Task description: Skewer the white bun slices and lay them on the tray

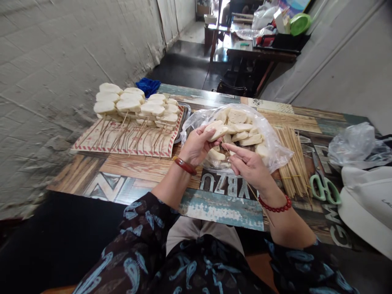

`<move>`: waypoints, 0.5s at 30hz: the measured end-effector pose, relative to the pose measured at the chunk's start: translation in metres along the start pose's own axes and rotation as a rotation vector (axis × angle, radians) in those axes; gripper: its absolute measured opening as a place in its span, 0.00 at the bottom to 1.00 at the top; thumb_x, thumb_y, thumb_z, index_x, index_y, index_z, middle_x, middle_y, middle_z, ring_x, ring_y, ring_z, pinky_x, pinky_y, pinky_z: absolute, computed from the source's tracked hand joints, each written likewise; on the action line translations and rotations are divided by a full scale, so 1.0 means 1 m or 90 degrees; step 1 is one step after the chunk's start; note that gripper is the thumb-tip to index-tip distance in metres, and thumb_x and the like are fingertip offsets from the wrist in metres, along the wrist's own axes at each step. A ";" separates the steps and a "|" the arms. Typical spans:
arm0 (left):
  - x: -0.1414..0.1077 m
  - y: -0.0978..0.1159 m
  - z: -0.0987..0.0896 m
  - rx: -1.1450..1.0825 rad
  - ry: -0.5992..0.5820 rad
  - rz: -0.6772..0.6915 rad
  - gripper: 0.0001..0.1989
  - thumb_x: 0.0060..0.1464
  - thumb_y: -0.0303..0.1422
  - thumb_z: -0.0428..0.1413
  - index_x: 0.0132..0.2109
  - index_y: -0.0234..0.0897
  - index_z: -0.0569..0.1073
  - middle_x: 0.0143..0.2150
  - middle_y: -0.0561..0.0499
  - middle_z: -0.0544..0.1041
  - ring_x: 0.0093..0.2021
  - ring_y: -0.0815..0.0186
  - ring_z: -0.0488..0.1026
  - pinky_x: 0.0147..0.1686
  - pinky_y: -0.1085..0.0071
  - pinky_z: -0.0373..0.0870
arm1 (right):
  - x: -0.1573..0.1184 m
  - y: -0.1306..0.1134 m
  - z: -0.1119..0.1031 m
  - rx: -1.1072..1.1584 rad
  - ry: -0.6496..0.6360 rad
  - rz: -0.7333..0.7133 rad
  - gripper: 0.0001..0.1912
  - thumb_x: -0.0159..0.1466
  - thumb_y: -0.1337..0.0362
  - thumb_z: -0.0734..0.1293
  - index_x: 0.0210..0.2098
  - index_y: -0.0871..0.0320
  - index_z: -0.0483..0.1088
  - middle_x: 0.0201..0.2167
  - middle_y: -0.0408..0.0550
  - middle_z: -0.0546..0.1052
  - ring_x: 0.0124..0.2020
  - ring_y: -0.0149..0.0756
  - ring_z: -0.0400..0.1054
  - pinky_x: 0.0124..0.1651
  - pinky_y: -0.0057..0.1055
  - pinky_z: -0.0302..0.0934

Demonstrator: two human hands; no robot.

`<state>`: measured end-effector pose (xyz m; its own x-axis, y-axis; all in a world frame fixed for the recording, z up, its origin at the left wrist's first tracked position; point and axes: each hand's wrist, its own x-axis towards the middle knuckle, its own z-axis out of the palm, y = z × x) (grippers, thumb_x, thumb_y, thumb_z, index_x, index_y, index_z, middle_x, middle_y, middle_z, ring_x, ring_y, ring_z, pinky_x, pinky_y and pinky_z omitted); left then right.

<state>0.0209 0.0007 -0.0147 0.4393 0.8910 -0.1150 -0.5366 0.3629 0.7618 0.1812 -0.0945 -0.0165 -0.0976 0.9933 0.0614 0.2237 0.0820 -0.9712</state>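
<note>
My left hand (196,146) grips a pale, thick oval slice (218,130) that looks like steamed bun or a similar spongy food. Pinched in my right hand (249,165) is a thin bamboo skewer (252,192), its upper end close to the slice's lower edge. Whether the tip is inside the slice, I cannot tell. Both hands are over an open clear plastic bag (277,151) holding several more pale slices (238,116). To the left, stacked slices on skewers (130,104) lie with their sticks pointing toward me.
Under the stacked slices are a red-edged paper sheet (88,141) and a metal tray (185,116). Rightward lie loose bamboo skewers (292,163), green-handled scissors (324,185), a crumpled plastic bag (352,145) and a white cap (367,200). A blue cloth (148,86) sits by the wall.
</note>
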 end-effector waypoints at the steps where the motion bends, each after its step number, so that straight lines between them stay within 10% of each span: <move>1: 0.000 0.000 0.000 0.004 0.007 -0.002 0.15 0.47 0.31 0.69 0.41 0.30 0.76 0.32 0.49 0.79 0.26 0.74 0.72 0.29 0.78 0.70 | 0.000 0.000 0.000 0.000 0.001 0.001 0.27 0.66 0.64 0.62 0.62 0.66 0.70 0.15 0.34 0.63 0.18 0.27 0.56 0.24 0.27 0.55; 15: -0.001 0.000 0.000 0.054 -0.020 0.038 0.17 0.43 0.34 0.71 0.38 0.30 0.76 0.31 0.51 0.77 0.27 0.74 0.72 0.26 0.79 0.65 | 0.000 0.000 -0.001 0.005 -0.003 0.006 0.27 0.66 0.65 0.62 0.64 0.65 0.69 0.16 0.34 0.63 0.18 0.27 0.55 0.25 0.27 0.55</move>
<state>0.0204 -0.0004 -0.0150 0.4317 0.9007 -0.0479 -0.5000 0.2832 0.8184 0.1819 -0.0947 -0.0164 -0.1004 0.9937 0.0508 0.2173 0.0717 -0.9735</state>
